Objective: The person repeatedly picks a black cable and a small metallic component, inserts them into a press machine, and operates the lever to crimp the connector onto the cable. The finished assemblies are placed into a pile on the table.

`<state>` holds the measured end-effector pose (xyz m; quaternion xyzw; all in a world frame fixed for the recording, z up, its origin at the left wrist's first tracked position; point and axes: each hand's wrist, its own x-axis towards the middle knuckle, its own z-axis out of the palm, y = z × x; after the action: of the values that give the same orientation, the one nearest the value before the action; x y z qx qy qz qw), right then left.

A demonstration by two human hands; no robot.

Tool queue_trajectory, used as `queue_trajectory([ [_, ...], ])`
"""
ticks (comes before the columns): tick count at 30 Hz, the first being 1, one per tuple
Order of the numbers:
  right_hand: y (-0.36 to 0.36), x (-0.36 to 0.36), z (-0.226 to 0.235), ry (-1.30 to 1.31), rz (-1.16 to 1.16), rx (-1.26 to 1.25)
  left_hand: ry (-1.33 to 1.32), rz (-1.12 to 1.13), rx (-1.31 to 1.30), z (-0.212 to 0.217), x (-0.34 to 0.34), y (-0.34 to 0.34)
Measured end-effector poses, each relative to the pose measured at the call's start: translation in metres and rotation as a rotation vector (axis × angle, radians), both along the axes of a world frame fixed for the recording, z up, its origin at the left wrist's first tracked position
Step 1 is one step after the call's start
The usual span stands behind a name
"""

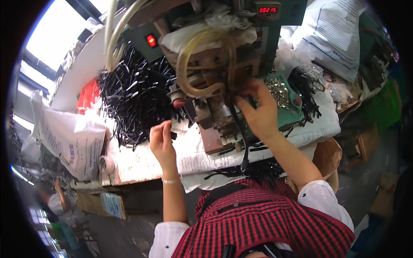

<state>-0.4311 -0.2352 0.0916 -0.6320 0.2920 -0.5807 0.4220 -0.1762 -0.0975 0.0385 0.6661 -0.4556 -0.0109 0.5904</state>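
A bench press machine (215, 114) stands before me, with a yellowed clear hose (183, 64) looping down its front. My right hand (260, 116) reaches in at the working head, thumb and fingers closed around the upper part of a black strap (239, 122). The strap hangs down over the machine's front, its end past the bench edge. To the left of the machine, my left hand (162, 144) is raised over the bench with fingertips pinched together. A small dark bit shows beside them; what they hold is unclear. Close by lies a big heap of black straps (133, 94).
Small metal pieces (277, 92) fill a green tray right of the press. More black straps (307, 92) lie beyond it. A red knob (178, 102) sticks out at the machine's left. White sacks (71, 139) and a tape roll (106, 164) stand left. Another person (56, 202) is far left.
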Motion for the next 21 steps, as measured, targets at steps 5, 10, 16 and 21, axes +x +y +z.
queue_trajectory([
  [5, 0.015, 0.002, -0.006, -0.069, 0.051, 0.128, 0.297, -0.044, -0.07, -0.008, -0.019, 0.016],
  [10, 0.015, 0.003, -0.006, -0.141, 0.085, 0.182, 0.145, -0.107, -0.29, 0.067, -0.06, 0.01],
  [16, 0.036, -0.001, 0.033, -0.111, 0.208, 0.252, -0.489, -0.283, -0.336, 0.093, -0.1, 0.013],
  [21, 0.004, -0.044, 0.022, 0.204, 0.154, 0.113, -0.791, -0.418, -0.309, 0.083, -0.127, -0.023],
])
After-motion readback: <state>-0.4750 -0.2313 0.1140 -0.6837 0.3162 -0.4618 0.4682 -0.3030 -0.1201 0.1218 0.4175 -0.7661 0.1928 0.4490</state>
